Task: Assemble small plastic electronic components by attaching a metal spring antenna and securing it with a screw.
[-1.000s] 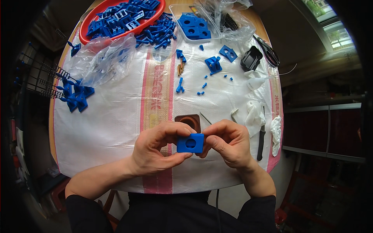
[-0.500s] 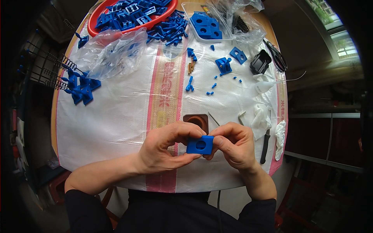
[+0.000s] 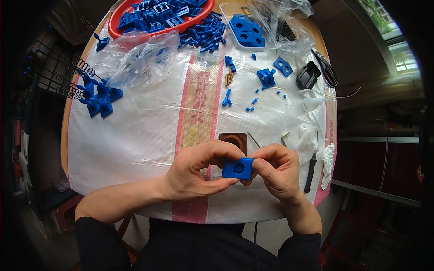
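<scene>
Between my two hands, above the near part of the table, is a small blue rectangular plastic block with a round hole point(image 3: 230, 170). My left hand point(image 3: 196, 169) pinches its left side between thumb and fingers. My right hand point(image 3: 276, 170) grips its right edge the same way, thumb in front. Some fingertips behind the block are hidden. Just beyond it lies a brown square dish point(image 3: 242, 137), partly covered by my left fingers. A thin metal rod point(image 3: 253, 139) rests to the right of the dish.
Far left stands a red basin point(image 3: 113, 28) of blue parts, with loose blue parts point(image 3: 205, 37) beside it. A clear tray point(image 3: 274, 46) holds blue plates. Plastic bags point(image 3: 144, 58), brass pins point(image 3: 228, 80), a black-handled knife point(image 3: 310, 174), scissors point(image 3: 329, 74) and crumpled tissue point(image 3: 307, 140) lie about.
The view has shifted slightly, so the table things appear a little further right. Both hands keep hold of the blue block, which is tilted slightly differently.
</scene>
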The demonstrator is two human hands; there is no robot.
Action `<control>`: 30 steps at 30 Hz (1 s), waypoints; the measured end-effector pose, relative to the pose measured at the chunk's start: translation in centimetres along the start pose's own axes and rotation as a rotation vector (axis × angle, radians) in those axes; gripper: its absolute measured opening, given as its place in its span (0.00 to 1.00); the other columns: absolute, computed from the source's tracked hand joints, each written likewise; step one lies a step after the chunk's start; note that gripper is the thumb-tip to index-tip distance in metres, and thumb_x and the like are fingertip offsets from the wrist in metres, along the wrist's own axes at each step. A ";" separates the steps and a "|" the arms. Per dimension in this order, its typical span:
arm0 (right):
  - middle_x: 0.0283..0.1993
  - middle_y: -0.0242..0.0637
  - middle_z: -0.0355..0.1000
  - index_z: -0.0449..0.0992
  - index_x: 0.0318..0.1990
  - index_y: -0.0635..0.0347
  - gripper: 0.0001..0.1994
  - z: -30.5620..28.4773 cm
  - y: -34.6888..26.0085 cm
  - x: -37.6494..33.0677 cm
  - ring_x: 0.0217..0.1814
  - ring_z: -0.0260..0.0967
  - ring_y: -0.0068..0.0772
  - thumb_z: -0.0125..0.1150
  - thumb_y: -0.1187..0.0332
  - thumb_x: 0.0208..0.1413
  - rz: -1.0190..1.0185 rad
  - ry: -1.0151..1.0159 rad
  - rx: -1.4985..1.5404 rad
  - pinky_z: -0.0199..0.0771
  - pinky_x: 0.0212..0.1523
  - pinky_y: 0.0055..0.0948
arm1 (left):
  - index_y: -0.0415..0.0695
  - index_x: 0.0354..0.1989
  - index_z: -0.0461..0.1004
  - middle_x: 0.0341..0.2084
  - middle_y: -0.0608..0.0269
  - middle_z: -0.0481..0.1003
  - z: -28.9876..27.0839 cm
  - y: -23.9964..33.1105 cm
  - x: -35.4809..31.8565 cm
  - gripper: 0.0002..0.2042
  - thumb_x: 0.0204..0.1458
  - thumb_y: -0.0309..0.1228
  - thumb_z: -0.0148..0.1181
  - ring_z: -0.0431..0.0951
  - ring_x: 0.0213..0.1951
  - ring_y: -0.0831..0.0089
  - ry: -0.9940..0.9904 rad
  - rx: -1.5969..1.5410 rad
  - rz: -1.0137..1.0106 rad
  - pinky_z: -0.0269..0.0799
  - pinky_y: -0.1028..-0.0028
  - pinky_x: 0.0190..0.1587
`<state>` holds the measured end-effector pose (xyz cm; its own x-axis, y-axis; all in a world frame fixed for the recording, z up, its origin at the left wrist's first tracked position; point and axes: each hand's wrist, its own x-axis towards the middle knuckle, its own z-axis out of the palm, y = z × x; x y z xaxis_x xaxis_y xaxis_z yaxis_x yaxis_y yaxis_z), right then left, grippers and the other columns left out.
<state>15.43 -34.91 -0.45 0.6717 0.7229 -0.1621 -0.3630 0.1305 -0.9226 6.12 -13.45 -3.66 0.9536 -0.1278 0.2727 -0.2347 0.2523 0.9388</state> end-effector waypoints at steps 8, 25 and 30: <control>0.36 0.48 0.80 0.77 0.41 0.74 0.04 0.0 0.1 0.0 0.34 0.81 0.33 0.61 0.79 0.63 -0.007 0.009 -0.020 0.84 0.36 0.29 | 0.38 0.57 0.69 0.52 0.50 0.74 -0.1 0.1 0.1 0.24 0.50 0.13 0.67 0.78 0.54 0.67 -0.009 0.011 0.006 0.77 0.68 0.55; 0.41 0.51 0.78 0.72 0.51 0.75 0.11 -0.8 -0.2 0.0 0.42 0.82 0.41 0.57 0.76 0.66 0.113 -0.099 0.140 0.87 0.40 0.36 | 0.38 0.56 0.70 0.51 0.52 0.75 -0.1 0.3 0.2 0.25 0.49 0.13 0.68 0.77 0.53 0.70 0.069 -0.040 -0.107 0.77 0.68 0.55; 0.41 0.51 0.79 0.72 0.50 0.75 0.10 -0.4 -0.3 0.0 0.42 0.82 0.39 0.57 0.78 0.65 0.105 -0.108 0.126 0.87 0.41 0.33 | 0.38 0.57 0.70 0.53 0.50 0.73 -0.2 0.0 0.0 0.25 0.49 0.12 0.68 0.77 0.54 0.69 0.054 0.012 -0.040 0.76 0.68 0.55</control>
<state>15.77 -35.22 -0.34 0.5547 0.8050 -0.2104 -0.5102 0.1293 -0.8502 6.19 -13.31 -3.69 0.9710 -0.0852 0.2232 -0.1979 0.2360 0.9514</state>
